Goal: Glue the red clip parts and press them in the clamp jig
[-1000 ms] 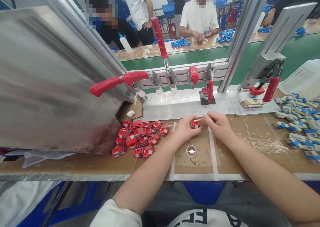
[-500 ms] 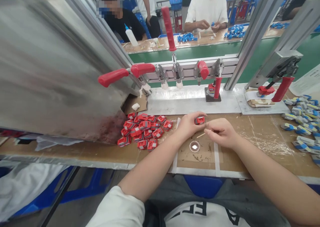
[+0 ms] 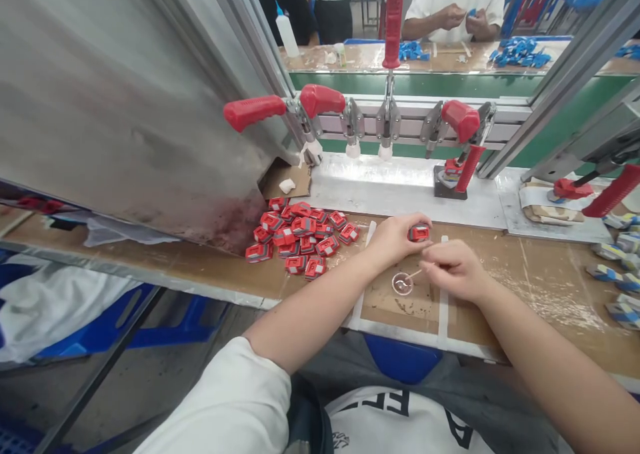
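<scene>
Cardboard-topped bench (image 3: 525, 274), left hand (image 3: 395, 239) gripping red part (image 3: 419, 232), right hand (image 3: 453, 271) just beside pinching thin stick (image 3: 413, 275)

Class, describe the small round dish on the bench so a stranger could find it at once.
Start at the brown workbench and find the taped rectangle before the person. The small round dish sits there, just below the left hand, with the right hand's thin stick dipping into it. Unlike the red parts, it is clear and round.
</scene>
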Motion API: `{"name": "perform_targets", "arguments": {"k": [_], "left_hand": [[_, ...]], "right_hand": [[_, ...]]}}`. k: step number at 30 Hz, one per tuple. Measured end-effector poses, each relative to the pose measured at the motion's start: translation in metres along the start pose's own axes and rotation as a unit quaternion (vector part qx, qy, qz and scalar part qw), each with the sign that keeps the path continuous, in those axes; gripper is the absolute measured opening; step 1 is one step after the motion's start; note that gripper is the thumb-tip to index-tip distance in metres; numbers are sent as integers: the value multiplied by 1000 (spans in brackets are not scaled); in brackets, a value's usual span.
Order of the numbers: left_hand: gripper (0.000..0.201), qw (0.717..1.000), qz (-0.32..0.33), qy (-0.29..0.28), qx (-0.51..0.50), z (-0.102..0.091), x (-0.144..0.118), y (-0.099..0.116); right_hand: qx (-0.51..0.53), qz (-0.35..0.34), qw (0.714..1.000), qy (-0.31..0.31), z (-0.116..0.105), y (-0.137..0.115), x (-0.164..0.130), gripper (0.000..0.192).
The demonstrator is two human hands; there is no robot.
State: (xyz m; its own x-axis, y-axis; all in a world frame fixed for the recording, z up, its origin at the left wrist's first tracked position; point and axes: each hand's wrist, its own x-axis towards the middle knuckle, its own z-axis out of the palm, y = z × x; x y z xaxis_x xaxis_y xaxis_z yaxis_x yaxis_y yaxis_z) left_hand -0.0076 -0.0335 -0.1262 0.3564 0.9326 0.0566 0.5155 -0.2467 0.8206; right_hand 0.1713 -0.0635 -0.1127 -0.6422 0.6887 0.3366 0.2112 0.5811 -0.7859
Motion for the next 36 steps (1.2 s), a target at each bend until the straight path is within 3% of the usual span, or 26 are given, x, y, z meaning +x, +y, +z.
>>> {"name": "perform_targets", "arguments": {"k": [3,6,18,28,36], "left_hand": [[27,1000,-6,-6,12,-2,0,2],[29,1000,-9,-4,17,-2,0,4],[25,999,3,1,36,0,-1,3],[28,999,-4,8,51,-1,0,4],[23,997,-7,13,77,1,0,3]], "right_hand": [[21,82,978,192,-10,5,0,48],[28,135,951,276,-15,12,2,46],[13,167,961,218,-14,15,8,45],[-41,178,956,229,-18,15,6,40],[-181,100,946,250,-19,11,4,41]]}}
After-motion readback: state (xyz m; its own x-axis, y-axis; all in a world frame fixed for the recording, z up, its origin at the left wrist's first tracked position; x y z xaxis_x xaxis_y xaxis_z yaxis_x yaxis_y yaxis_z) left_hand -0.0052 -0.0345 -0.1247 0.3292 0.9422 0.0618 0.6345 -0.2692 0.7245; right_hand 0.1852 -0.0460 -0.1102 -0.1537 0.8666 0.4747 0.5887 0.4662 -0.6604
